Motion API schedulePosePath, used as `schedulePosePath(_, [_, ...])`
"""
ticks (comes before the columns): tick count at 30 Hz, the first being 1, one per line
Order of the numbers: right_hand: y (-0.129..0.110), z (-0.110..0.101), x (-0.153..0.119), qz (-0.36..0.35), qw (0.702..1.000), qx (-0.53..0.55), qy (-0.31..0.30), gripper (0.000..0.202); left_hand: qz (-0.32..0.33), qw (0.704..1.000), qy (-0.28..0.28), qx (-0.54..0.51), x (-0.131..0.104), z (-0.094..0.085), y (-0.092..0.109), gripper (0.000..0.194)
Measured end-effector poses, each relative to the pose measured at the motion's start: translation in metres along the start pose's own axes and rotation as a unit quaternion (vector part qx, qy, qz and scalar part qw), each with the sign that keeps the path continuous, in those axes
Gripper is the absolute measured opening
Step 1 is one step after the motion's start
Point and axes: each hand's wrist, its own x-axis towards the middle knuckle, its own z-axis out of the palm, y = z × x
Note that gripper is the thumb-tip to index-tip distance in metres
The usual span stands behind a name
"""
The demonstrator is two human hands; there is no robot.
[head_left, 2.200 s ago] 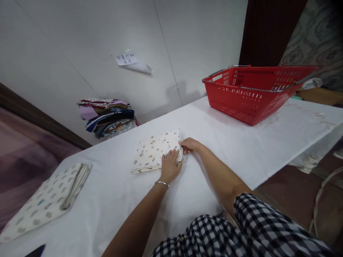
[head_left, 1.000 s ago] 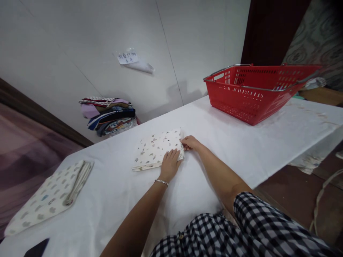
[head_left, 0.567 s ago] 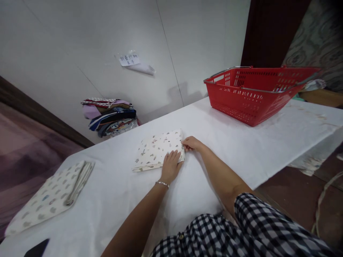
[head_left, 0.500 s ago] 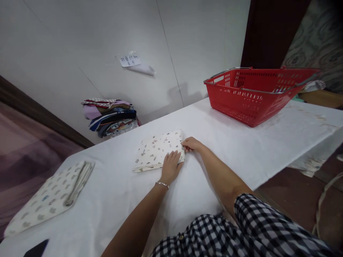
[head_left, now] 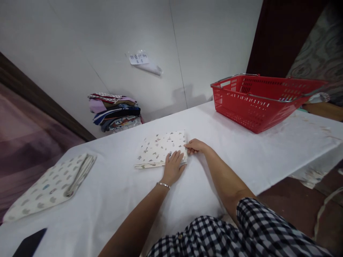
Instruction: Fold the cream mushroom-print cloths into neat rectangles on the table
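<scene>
A white folded cloth (head_left: 158, 148) with small printed figures lies flat on the white-covered table in front of me. My left hand (head_left: 173, 167), a bracelet at its wrist, rests on the cloth's near right corner with fingers stretched out. At the right edge of the same cloth, my right hand (head_left: 196, 146) pinches the layers between thumb and fingers. Farther left lies a second folded cloth (head_left: 53, 185), white with grey patches, touched by neither hand.
A red shopping basket (head_left: 257, 114) with metal handles stands at the back right of the table (head_left: 112, 200). Behind the far edge is a stack of folded clothes (head_left: 116, 112) against the wall. A dark flat object (head_left: 30, 244) lies near left.
My view has shifted slightly, so the scene sits a little differently in the picture. Both hands stay at the folded cloth's right side, with hardly any movement.
</scene>
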Motion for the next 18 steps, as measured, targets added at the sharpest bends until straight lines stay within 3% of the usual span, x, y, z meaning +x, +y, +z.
schedulePosePath(7, [-0.001,0.007,-0.002,-0.013,1.000,-0.012,-0.020,0.031,0.010,1.000,0.021,-0.012,-0.002,0.001,0.001,0.046])
schedulePosePath(13, [0.009,0.009,0.006,-0.033,0.999,-0.027,-0.017,0.029,-0.003,0.999,-0.002,-0.033,-0.004,0.003,0.002,0.047])
schedulePosePath(18, [0.010,0.010,0.003,-0.028,0.998,-0.045,-0.017,0.025,-0.010,0.998,-0.014,-0.052,-0.002,-0.005,-0.001,0.047])
